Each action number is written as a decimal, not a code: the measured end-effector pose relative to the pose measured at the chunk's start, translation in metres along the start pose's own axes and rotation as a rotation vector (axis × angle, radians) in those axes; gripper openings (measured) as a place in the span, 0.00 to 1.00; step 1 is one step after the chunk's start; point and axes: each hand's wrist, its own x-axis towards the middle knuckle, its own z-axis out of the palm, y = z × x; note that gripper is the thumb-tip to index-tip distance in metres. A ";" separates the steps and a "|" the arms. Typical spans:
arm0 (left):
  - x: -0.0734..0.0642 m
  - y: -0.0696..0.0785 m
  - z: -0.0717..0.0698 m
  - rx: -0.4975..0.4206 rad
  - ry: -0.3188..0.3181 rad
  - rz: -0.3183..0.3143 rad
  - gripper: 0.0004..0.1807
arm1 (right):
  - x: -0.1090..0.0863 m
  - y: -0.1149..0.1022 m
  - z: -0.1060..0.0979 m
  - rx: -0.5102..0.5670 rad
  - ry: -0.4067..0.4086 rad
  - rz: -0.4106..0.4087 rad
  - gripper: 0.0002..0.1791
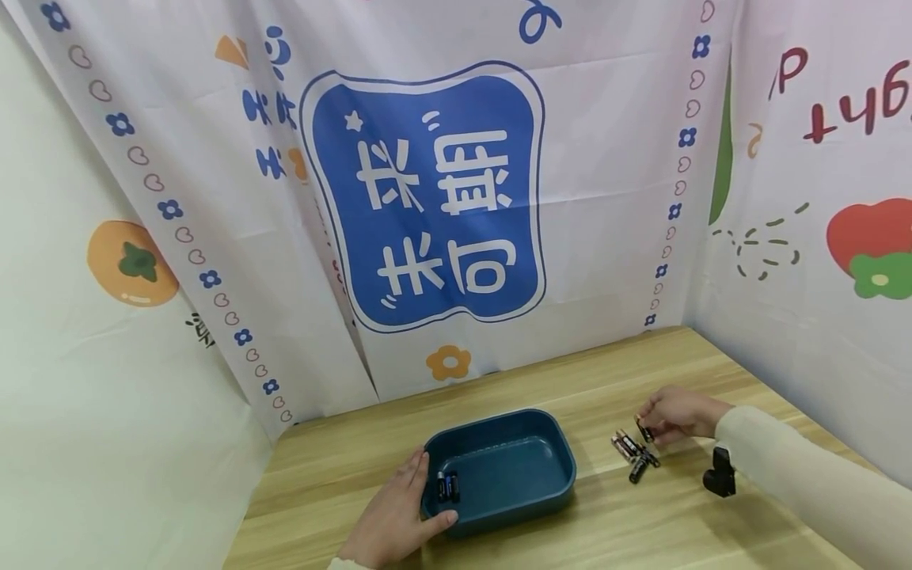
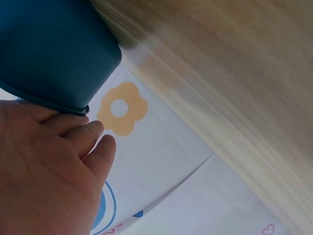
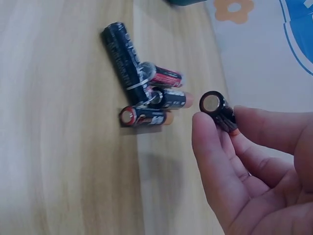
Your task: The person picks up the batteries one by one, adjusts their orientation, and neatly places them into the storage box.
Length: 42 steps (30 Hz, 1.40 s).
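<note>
My left hand (image 1: 395,511) rests at the left front corner of a dark blue rectangular box (image 1: 513,479), fingers along its left rim and thumb by the front rim. In the left wrist view, the fingertips touch the box's rim (image 2: 54,105). A few small dark batteries (image 1: 448,487) lie inside the box at its left end. To the right, my right hand (image 1: 680,413) pinches a black battery (image 3: 217,108) between thumb and fingers, raised off the table. Just beside it lies a loose pile of several batteries, among them a longer black one (image 3: 124,61) and a red-and-black one (image 3: 164,77).
A black clip-like object (image 1: 720,473) shows beneath the right sleeve (image 1: 791,459). The wood-grain table (image 1: 342,443) is bordered by printed white cloth (image 1: 606,237) at the back and sides.
</note>
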 end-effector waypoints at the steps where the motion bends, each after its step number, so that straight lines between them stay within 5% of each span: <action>1: 0.000 0.000 0.000 0.000 0.003 0.000 0.56 | 0.001 -0.001 0.000 0.012 -0.003 0.004 0.09; 18: 0.000 0.001 -0.002 -0.006 0.000 -0.012 0.56 | 0.006 -0.026 0.007 0.082 -0.057 -0.046 0.20; 42: -0.001 0.000 -0.001 -0.024 -0.026 -0.017 0.56 | 0.020 -0.040 0.028 0.108 -0.105 -0.076 0.19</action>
